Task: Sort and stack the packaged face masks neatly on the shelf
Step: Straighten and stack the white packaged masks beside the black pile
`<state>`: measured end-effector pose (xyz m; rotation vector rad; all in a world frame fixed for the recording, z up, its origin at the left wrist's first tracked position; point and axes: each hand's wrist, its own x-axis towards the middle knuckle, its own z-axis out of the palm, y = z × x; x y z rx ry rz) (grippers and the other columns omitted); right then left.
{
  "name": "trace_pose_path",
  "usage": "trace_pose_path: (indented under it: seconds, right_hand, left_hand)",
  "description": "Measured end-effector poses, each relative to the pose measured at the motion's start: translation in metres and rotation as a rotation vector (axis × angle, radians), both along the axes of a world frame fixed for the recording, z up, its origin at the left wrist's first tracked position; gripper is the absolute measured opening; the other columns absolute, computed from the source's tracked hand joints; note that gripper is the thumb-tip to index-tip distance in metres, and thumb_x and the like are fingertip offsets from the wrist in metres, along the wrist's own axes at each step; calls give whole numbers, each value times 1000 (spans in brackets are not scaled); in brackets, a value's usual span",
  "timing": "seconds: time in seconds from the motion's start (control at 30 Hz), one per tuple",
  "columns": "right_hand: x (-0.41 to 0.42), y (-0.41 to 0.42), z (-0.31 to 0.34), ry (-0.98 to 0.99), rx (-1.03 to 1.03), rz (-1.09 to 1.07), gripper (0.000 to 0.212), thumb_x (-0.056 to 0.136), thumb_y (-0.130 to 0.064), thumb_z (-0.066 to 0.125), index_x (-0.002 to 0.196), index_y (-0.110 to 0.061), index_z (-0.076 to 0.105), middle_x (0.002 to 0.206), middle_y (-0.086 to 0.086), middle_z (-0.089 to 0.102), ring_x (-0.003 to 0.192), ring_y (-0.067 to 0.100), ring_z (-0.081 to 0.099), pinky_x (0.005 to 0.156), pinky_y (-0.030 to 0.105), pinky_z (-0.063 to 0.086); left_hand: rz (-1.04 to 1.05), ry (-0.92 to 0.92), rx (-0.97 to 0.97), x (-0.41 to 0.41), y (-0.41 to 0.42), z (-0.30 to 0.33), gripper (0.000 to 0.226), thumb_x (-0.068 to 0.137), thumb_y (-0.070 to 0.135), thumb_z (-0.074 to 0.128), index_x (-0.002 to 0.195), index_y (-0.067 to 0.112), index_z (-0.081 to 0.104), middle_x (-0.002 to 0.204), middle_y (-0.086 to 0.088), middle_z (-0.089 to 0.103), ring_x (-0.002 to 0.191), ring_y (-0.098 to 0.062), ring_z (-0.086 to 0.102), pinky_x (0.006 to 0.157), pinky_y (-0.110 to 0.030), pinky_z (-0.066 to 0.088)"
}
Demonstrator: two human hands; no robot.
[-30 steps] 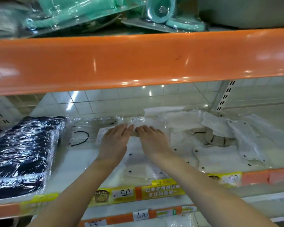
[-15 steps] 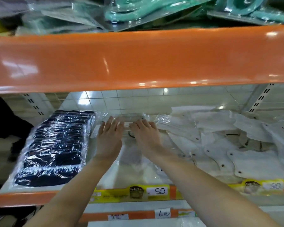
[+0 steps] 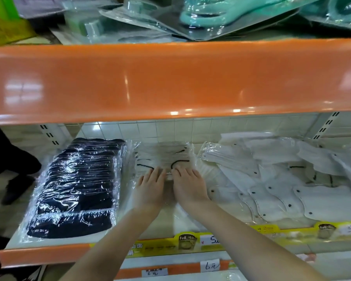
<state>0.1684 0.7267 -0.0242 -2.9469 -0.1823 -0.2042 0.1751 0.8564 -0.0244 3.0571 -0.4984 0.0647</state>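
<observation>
While hands flat, apparently white masks [image 3: 164, 157] bagged

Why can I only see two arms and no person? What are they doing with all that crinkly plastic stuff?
The camera sits on the person's head and looks down, so you see only their arms. They stand at a shop shelf. The left hand and right hand lie flat, side by side, on clear packets of white masks. Nothing is lifted. Left of them is a tidy stack of black masks; to the right lies a messy heap of white masks.
</observation>
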Motion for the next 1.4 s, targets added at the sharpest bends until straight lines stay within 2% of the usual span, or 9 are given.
trace_pose_path:
  seconds: [0.1,0.2,0.3,0.47,0.63,0.83,1.07,1.2,1.4]
  right_hand:
    - [0,6,-1,43,44,-4,40,98,-14,37,137,-11,43,145,4,39,132,25,38,108,34,27]
    - [-3,13,-6,18,53,-58,41,94,-26,34,128,-12,54,138,5,49,123,25,49,103,36,37]
    - [-6,16,-4,70,75,-99,66,82,-42,17,123,-13,61,134,6,56,118,23,56,101,36,42]
    - [-7,19,-5,98,82,-67,92,73,-50,-11,149,-15,27,158,4,20,145,19,16,119,36,10]
    - [-8,15,2,123,108,-50,55,97,-35,26,147,-14,31,157,3,22,142,22,22,117,35,13]
    - [-15,-19,19,57,258,-97,43,98,-31,40,138,-18,46,146,3,42,135,22,35,109,34,27]
    - [-53,-90,28,-93,253,-260,57,84,-39,29,124,-15,61,130,3,59,119,22,54,95,35,44]
    - [-71,-136,30,-162,237,-380,39,77,-34,43,99,-18,72,102,-3,70,92,18,66,71,26,53]
    - [-83,-209,27,-169,220,-494,41,74,-28,41,97,-9,69,97,6,68,86,30,66,70,38,56]
  left_hand:
    - [16,23,-7,-4,0,-3,57,96,25,48,149,21,27,156,-4,24,144,-23,22,112,-36,24]
    - [-5,-25,-31,-2,4,-7,41,85,34,49,119,17,67,126,-9,62,114,-28,61,87,-39,51]
    - [-6,9,-45,0,12,-6,50,86,35,33,114,15,70,123,-9,64,112,-28,62,84,-43,54]
    - [-1,20,-46,5,18,-4,57,91,39,24,122,13,65,133,-7,57,123,-25,55,96,-43,48]
    - [6,-15,-148,15,14,1,45,99,39,29,137,20,46,151,4,36,141,-13,28,112,-32,23]
    - [-47,1,-200,12,-14,17,40,83,33,37,88,8,67,91,-10,69,85,-33,65,70,-40,51]
    - [-209,32,-335,-18,-95,30,61,90,43,17,124,15,59,128,-2,59,122,-23,50,98,-37,35]
    - [-312,66,-306,-28,-149,28,42,101,33,28,139,23,43,145,5,43,137,-13,32,110,-28,23]
    - [-402,84,-362,-37,-223,31,50,88,29,28,121,12,62,124,-5,62,123,-28,52,101,-38,39]
